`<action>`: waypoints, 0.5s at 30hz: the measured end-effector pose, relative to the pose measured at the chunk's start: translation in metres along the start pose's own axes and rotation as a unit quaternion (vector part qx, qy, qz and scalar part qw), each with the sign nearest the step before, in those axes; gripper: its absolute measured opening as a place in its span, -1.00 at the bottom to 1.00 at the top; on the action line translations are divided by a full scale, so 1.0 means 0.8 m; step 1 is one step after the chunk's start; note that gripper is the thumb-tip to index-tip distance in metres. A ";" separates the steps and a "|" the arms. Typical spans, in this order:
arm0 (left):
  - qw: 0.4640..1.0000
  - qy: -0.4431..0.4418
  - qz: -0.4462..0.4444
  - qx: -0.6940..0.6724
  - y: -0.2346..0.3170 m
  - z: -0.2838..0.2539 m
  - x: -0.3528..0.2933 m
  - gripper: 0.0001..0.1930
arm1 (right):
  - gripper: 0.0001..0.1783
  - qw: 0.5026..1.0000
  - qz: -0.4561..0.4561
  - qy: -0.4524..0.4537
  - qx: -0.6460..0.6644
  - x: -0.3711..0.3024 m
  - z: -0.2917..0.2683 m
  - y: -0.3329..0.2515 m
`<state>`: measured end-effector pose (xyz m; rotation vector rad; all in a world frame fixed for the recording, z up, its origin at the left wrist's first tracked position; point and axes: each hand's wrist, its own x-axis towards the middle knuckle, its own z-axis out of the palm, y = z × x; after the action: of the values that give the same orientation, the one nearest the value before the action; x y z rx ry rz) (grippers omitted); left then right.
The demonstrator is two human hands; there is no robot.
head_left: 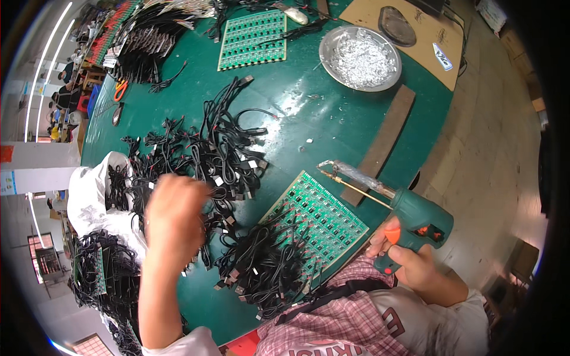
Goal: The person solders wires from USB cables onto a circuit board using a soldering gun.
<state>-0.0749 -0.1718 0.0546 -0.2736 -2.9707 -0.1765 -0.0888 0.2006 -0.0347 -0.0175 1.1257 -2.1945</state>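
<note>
My right hand point(409, 261) grips a green soldering gun point(423, 215) by its handle, fingers at the orange trigger. The gun's long metal tip and thin feed tube point left, over the far edge of a green circuit board panel point(335, 216). Black USB cables point(261, 261) lie bunched over the left part of this panel, several with red wire ends against it. My left hand point(175, 207) is raised over a heap of loose black cables point(222, 148); motion blurs its fingers, so whether it holds one is unclear.
A metal bowl of silvery scraps point(363, 59) stands at the far right, near a brown strip point(383, 139). Another circuit panel point(254, 38) lies farther back. Orange scissors point(120, 90) and cable bundles point(142, 50) are at far left; a white bag point(89, 199) sits at the left edge.
</note>
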 end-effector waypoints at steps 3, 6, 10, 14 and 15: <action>0.953 0.069 -0.244 -0.169 0.027 -0.068 -0.021 -0.77 | -0.59 0.999 0.033 0.004 -0.022 -0.011 -0.011 -0.008; 0.869 -0.108 -0.250 -0.414 0.081 -0.110 -0.040 -0.87 | -0.58 0.995 0.075 -0.024 -0.056 -0.007 -0.007 -0.014; 0.661 -0.269 -0.367 -0.596 0.151 0.011 -0.023 -0.92 | -0.59 0.983 0.042 -0.053 -0.172 0.016 0.015 -0.007; 0.634 -0.139 -0.420 -0.634 0.189 0.047 -0.037 -0.88 | -0.46 0.931 -0.048 -0.063 -0.357 0.024 0.037 0.012; 0.632 -0.140 -0.418 -0.637 0.193 0.049 -0.037 -0.88 | -0.42 0.914 -0.057 -0.063 -0.396 0.022 0.038 0.015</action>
<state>-0.0220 -0.0209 0.0274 1.0635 -2.2607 -2.4377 -0.0872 0.1642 -0.0292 -0.5763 1.8904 -1.6507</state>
